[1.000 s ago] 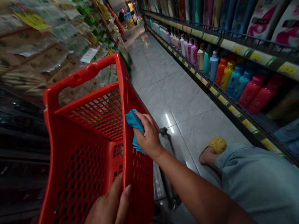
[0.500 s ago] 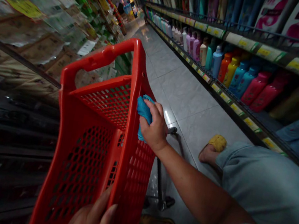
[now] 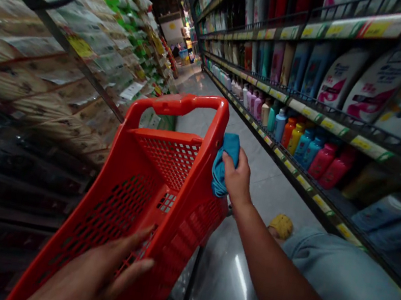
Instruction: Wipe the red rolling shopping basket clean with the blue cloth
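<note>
A red plastic shopping cart (image 3: pixel 198 206) with perforated walls and a looped handle stands tilted across the middle of the view. My right hand (image 3: pixel 236 177) is closed around a folded blue cloth (image 3: pixel 226 162). It presses the cloth against the cart's outer right side, just below the handle's end. At the lower left, my left hand (image 3: pixel 98 266) is slightly blurred at the cart's near right rim. Its thumb and forefinger are stretched and spread, with nothing gripped between them. Whether it touches the rim is hard to tell.
To the right runs a shelf (image 3: pixel 329 123) of colourful bottles with price tags. Stacked packaged goods (image 3: pixel 94 69) rise on the left behind a dark metal bar (image 3: pixel 80 59). Grey tiled floor (image 3: pixel 266 192) lies between; my yellow shoe (image 3: pixel 282 225) shows beside the cart.
The cart's handle end sits lower and further right in view. My right hand and the cloth have shifted right with it. My left hand's thumb and forefinger have spread from the rim.
</note>
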`<state>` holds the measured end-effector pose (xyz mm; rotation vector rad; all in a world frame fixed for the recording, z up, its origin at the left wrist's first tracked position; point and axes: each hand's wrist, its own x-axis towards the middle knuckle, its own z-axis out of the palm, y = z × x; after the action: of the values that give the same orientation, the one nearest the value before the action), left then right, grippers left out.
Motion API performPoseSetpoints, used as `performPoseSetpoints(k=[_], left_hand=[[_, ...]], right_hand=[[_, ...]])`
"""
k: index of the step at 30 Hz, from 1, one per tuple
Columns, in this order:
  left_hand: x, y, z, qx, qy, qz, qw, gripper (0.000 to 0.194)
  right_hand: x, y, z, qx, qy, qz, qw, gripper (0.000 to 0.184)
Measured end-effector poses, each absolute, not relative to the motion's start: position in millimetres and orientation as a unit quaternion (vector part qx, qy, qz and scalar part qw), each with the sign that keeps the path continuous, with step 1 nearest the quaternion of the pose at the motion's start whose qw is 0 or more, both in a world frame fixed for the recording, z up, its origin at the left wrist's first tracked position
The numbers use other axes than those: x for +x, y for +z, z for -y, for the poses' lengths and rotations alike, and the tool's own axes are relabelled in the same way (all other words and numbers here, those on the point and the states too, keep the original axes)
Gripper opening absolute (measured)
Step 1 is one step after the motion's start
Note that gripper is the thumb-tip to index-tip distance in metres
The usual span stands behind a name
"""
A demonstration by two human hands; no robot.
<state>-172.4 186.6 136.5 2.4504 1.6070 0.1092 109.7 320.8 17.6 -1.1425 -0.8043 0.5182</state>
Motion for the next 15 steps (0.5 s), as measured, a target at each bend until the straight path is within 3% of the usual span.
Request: performPoseSetpoints(k=[3, 6, 11, 15], left_hand=[[-89.2, 136.9, -220.1, 0.824, 0.092, -0.558, 0.020, 0.052], [-39.2, 111.6, -229.5, 0.775, 0.141, -0.602, -0.130, 0.048], [-35.0, 83.6, -225.9, 0.724, 0.167, -0.634, -0.213, 0.047], [-46.2, 84.3, -226.9, 0.723, 0.185, -0.613, -0.257, 0.044]], right_hand=[[109.0, 38.0, -324.8, -0.529, 0.196, 0.388, 0.729, 0.040], [90.1, -12.8, -308.2, -0.630, 0.223, 0.312, 0.675, 0.040], [67.5, -125.9, -270.5, -0.747, 0.358, 0.177, 0.532, 0.023], [72.2, -122.6, -273.5, -0.747, 0.380, 0.179, 0.515, 0.023]])
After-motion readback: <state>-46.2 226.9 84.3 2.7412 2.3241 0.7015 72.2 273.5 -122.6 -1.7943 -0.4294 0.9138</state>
